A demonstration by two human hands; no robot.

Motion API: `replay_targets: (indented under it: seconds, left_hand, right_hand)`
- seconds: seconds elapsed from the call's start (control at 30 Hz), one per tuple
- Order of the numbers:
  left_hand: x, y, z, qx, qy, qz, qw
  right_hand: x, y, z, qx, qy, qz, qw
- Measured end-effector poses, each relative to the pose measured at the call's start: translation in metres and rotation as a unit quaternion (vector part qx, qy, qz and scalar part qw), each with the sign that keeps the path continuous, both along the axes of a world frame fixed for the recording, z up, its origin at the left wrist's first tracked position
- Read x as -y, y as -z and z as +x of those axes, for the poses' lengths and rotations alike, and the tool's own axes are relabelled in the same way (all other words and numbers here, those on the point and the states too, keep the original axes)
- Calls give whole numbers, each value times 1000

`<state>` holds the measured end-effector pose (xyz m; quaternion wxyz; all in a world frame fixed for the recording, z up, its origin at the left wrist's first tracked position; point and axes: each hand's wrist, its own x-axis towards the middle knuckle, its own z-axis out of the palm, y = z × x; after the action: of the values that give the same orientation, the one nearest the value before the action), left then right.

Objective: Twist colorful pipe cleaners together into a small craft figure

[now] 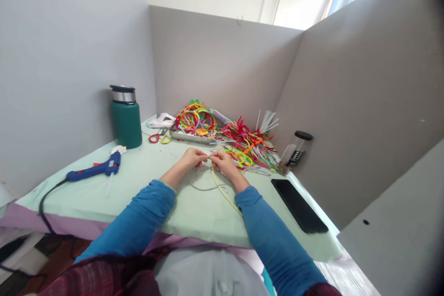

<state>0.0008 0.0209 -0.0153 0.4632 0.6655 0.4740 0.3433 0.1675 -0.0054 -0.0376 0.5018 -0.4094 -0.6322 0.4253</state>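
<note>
Over the middle of the table, my left hand (pixel 193 159) and my right hand (pixel 224 163) meet fingertip to fingertip, both closed in a pinch. A small greenish bit shows between the fingertips, too small to make out. From the fingers of my right hand a thin pale yellow strip (pixel 222 189) runs down toward the right forearm. What my left fingers grip is mostly hidden. Below the hands, a thin grey curved strand (pixel 204 188) lies on the table, passing by the yellow strip.
Colourful pipe cleaners (pixel 248 141) are heaped at the back right. A metal tray (pixel 192 137) holds coloured loops. On the left are a green bottle (pixel 126 122) and a blue glue gun (pixel 99 170) with its cord; on the right, a black phone (pixel 299 206) and a clear black-lidded container (pixel 297 150).
</note>
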Motion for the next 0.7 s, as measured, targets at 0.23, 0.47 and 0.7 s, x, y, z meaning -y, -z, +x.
replay_targets:
  seconds: [0.23, 0.47, 0.7]
  left_hand:
    - [-5, 5, -2, -32, 8, 14, 999]
    - [7, -3, -2, -35, 14, -2, 999]
    - [16, -11, -1, -13, 23, -42, 999]
  right_hand:
    - [0, 0, 0, -3, 5, -2, 1000]
    - [0, 0, 0, 3, 5, -3, 1000]
    - [1, -1, 0, 9, -7, 7, 1000]
